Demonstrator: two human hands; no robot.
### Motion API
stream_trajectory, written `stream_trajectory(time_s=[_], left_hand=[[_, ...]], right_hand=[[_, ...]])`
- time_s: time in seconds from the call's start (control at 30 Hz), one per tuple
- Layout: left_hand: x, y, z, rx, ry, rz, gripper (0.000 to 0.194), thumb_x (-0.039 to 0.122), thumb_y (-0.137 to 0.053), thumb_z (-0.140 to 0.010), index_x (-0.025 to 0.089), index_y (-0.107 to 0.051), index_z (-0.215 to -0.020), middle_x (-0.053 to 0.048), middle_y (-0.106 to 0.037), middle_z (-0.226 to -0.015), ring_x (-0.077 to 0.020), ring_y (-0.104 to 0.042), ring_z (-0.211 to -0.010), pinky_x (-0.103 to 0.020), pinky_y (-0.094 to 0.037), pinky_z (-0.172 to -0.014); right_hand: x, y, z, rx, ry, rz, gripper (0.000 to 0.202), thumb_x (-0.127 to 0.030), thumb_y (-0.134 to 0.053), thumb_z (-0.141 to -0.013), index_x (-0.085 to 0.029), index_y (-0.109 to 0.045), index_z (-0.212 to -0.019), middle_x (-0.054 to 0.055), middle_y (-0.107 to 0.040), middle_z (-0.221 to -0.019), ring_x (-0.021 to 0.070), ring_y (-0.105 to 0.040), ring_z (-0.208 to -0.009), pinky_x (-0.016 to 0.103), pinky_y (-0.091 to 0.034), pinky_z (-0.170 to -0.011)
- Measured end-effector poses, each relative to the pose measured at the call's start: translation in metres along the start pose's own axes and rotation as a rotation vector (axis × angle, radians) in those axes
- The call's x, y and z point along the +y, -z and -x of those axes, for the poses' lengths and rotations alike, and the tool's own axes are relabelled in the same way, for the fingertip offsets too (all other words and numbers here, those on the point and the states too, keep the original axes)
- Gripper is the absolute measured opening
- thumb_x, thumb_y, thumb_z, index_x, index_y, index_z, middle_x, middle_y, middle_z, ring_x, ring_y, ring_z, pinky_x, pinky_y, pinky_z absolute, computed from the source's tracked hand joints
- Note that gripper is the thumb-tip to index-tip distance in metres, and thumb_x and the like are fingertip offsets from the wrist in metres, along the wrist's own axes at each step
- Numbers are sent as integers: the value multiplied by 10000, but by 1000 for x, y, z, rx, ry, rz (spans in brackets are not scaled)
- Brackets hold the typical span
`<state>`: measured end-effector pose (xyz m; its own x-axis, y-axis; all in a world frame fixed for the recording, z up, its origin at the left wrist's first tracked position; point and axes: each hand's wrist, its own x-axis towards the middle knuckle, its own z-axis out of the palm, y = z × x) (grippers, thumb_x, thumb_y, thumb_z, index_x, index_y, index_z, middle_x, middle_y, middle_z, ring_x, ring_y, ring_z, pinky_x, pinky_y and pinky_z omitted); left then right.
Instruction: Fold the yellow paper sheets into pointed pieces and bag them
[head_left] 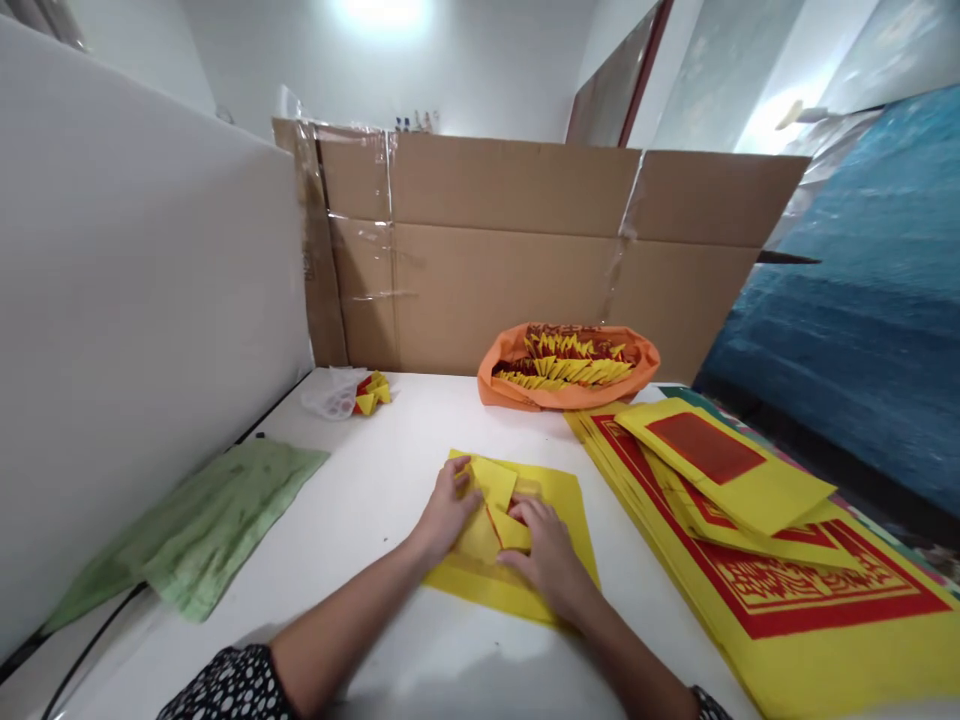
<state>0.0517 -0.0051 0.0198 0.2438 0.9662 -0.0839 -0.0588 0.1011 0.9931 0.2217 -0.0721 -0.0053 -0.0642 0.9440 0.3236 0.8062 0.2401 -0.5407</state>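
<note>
A small, partly folded yellow paper with a thin red edge lies over a larger yellow sheet on the white table. My left hand has its fingers bent, holding the folded paper along its left side. On the right side, my right hand pinches a flap of the same paper between thumb and fingers. The underside of the folded paper is hidden.
An orange bag of folded yellow pieces stands at the back. Red-printed yellow sheets are stacked at right. A green cloth, a clear plastic bag and yellow-red pieces lie at left. Cardboard stands behind.
</note>
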Motion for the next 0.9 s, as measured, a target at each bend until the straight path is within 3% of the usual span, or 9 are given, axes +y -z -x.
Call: stream_trajectory(time_s=[0.1,0.23,0.33,0.43,0.57,0.77,0.9], left_hand=[[12,-1,6,27,184,251,620,148,-700,-771,287,-369,-1277,-125,-364,-1356,-273,-415,-1295,-416,-513,-910],[13,0,5,-3,228,388,786,155,-783,-720,261,-311,-1339,-92,-521,-1145,-191,-605,-998,-349,-505,-872],[3,1,2,-99,241,372,663,253,-786,-754,179,-419,-1301,-35,-599,-920,-135,-608,-826,-256,-471,-794],[-5,0,2,-100,221,281,548,362,-755,-789,168,-517,-1242,16,-581,-778,-112,-561,-721,-218,-436,-689],[-2,-2,4,-113,224,339,467,358,-749,-804,188,-545,-1188,22,-589,-818,-97,-566,-714,-208,-449,-697],[5,-9,13,-334,384,541,325,480,-591,-899,191,-552,-1042,-28,-636,-808,-160,-630,-643,-265,-485,-593],[3,-16,16,-276,397,602,227,395,-619,-900,174,-566,-903,-30,-641,-821,-144,-631,-684,-226,-479,-587]], right_hand=[[0,2,3,3,16,-186,195,-163,-702,-727,-236,-561,-840,74,-637,-1185,271,-598,-1093,413,-490,-887],[2,5,3,-27,13,-436,149,-173,-670,-770,-230,-533,-784,85,-638,-1230,259,-598,-1141,396,-497,-905],[0,8,3,-73,38,-529,176,-255,-672,-811,-230,-505,-761,106,-609,-1301,278,-542,-1232,447,-458,-972],[-7,13,2,-102,125,-553,218,-309,-657,-843,-234,-478,-742,116,-586,-1338,278,-501,-1280,486,-417,-1024],[-12,19,2,-65,250,-537,170,-307,-601,-883,-236,-516,-754,106,-565,-1354,252,-502,-1279,457,-439,-1024],[-16,20,5,-42,292,-463,119,-279,-581,-867,-244,-542,-760,78,-524,-1354,246,-535,-1229,426,-495,-977],[-25,18,6,34,306,-387,79,-232,-593,-849,-241,-523,-813,92,-535,-1235,235,-567,-1126,408,-500,-956]])
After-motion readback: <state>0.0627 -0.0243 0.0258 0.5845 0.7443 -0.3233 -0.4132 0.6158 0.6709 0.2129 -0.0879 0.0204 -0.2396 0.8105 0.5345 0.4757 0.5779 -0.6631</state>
